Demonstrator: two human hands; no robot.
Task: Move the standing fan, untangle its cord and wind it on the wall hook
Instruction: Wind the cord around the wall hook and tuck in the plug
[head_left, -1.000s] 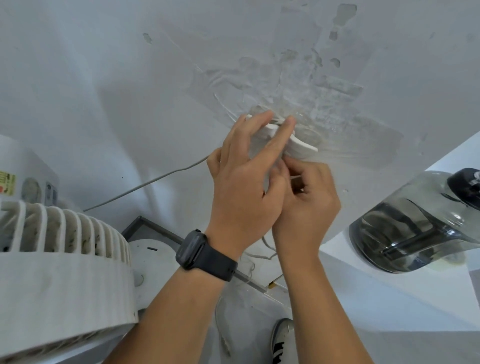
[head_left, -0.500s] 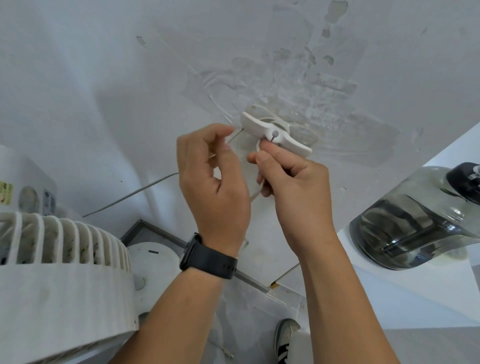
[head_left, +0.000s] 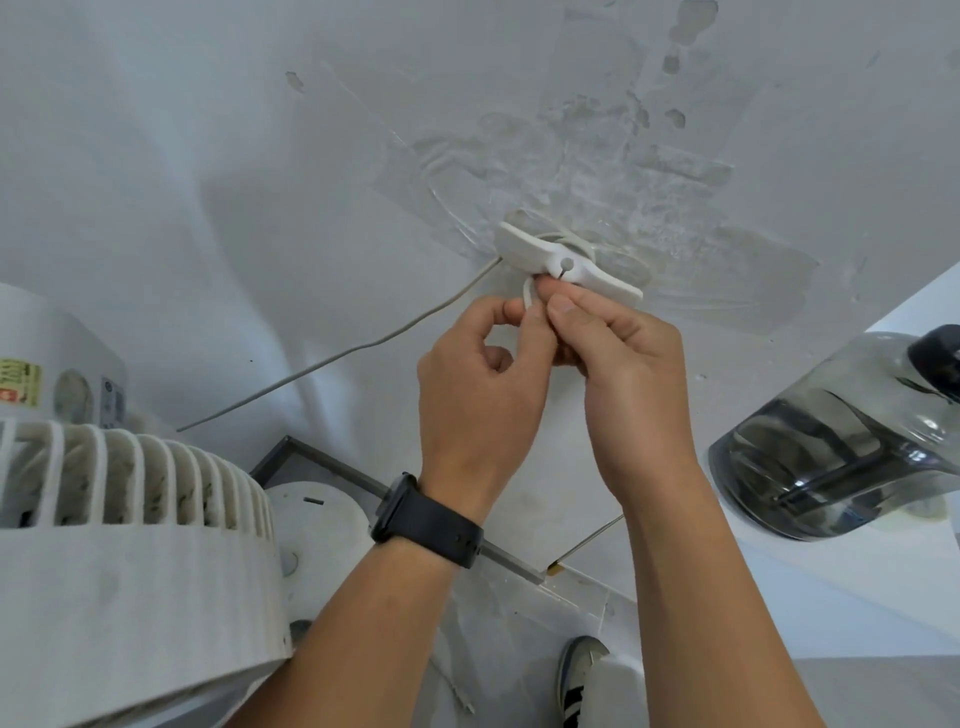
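A lived-in home, likely a utility corner: the painted wall (head_left: 208, 156) is patched and peeling at 12 o'clock, a white standing fan (head_left: 130, 545) sits at 8 o'clock, a large clear water jug (head_left: 841, 447) at 3 o'clock, tiled floor (head_left: 498, 665) at 6 o'clock.

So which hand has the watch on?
The left hand. A black watch wraps its wrist; the right hand's wrist is bare. Both pinch the cord under the hook.
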